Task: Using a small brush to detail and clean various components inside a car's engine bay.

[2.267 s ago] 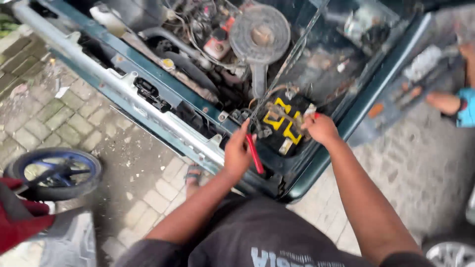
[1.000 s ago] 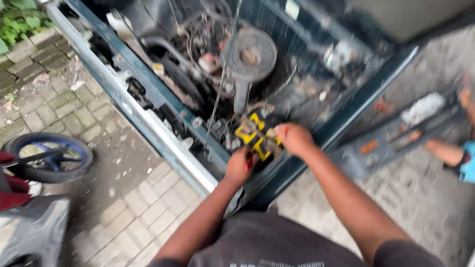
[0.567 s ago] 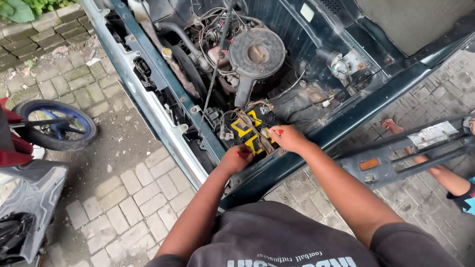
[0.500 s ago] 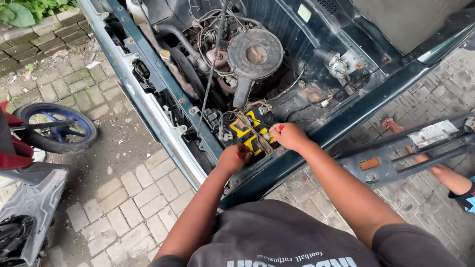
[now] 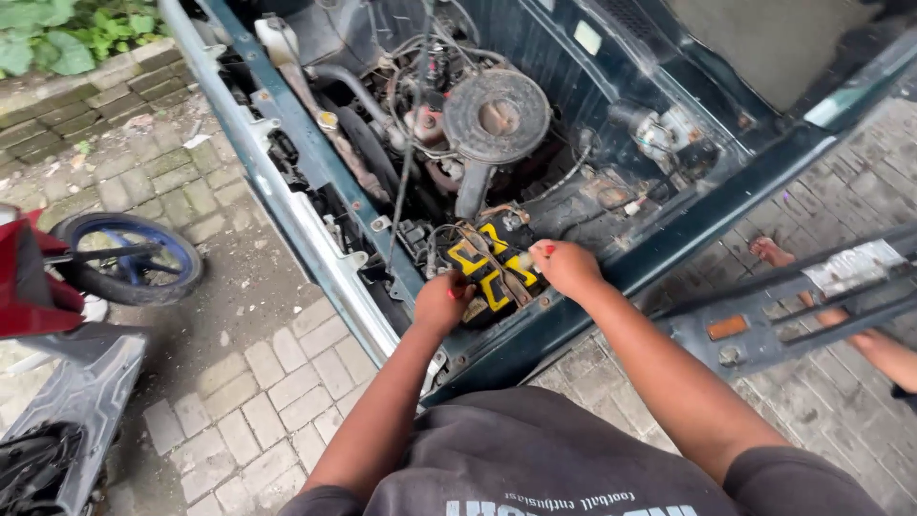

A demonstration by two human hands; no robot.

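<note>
In the open engine bay (image 5: pixel 611 172), both hands rest on the black-and-yellow battery (image 5: pixel 489 269) at the front corner: the left hand (image 5: pixel 441 302) grasps a red tool (image 5: pixel 458 285), the right hand (image 5: pixel 565 268) presses its edge, grip unclear. Terminal work appears under way, needing steady tool placement.

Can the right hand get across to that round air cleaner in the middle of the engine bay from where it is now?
Probably yes. The right hand rests at the battery, and the round air cleaner sits just beyond with only low hoses and wires between; nothing stands above them.
</note>
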